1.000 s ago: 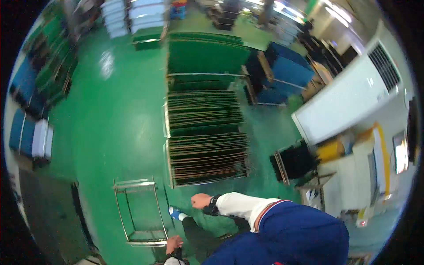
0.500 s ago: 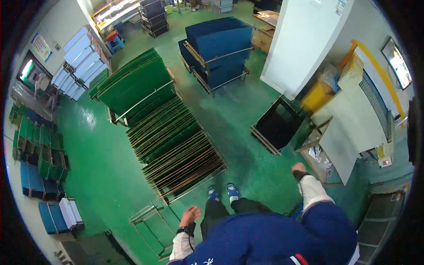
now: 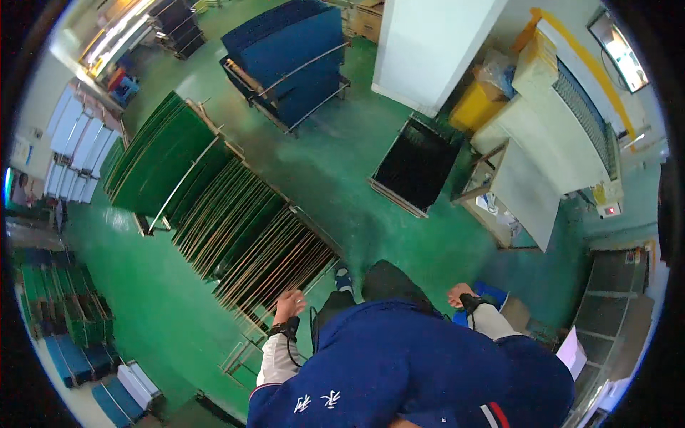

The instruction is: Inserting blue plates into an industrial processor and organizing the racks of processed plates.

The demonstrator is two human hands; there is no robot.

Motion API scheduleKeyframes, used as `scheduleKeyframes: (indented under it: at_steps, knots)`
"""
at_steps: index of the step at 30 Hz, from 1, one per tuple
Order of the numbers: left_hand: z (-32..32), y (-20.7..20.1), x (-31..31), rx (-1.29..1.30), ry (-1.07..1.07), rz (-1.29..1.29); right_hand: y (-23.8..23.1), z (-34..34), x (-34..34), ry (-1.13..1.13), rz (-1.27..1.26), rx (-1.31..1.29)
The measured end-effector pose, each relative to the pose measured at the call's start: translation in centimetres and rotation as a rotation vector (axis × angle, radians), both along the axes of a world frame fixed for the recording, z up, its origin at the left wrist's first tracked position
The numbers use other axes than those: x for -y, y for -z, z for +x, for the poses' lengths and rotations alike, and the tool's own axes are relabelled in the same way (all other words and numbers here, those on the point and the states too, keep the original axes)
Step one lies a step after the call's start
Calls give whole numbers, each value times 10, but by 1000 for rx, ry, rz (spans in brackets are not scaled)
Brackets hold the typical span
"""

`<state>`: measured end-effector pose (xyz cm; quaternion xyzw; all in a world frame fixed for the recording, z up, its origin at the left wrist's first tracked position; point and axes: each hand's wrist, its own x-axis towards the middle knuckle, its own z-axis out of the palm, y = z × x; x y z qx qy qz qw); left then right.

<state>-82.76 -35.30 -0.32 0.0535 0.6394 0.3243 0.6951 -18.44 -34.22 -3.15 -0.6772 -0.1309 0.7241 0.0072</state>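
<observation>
My left hand [image 3: 290, 305] hangs beside my body with its fingers loosely bent and a little apart, and I see nothing in it. In the picture it overlaps the near end of a rack of upright green panels [image 3: 257, 246] with copper-coloured edges; whether it touches them I cannot tell. My right hand [image 3: 461, 294] is out to my right, its fingers curled in, apparently around nothing. A blue object [image 3: 491, 291] lies low beside it. Both wrists have dark bands, the left one with a cord.
Larger green panels [image 3: 160, 160] stand beyond the rack, with blue panels [image 3: 289, 60] farther off. Ahead right are a black slotted crate [image 3: 417, 165], a white pillar [image 3: 424, 53], a yellow bin [image 3: 477, 105] and a pale machine [image 3: 531, 178]. A bare metal frame [image 3: 242, 357] stands near my left.
My view has shifted forward and turned right, and one foot is now hidden under my leg. The green rack is closer to my left hand. My right arm has drawn in towards my body.
</observation>
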Motion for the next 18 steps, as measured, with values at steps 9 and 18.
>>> scheduleKeyframes:
  at_steps: [9,18]
  knots:
    - [41,-12,-110,63,39,-56,9,-16,-168,-894,714,136]
    - [159,-26,-258,62,80,2,6,103,-305,234,295,-56]
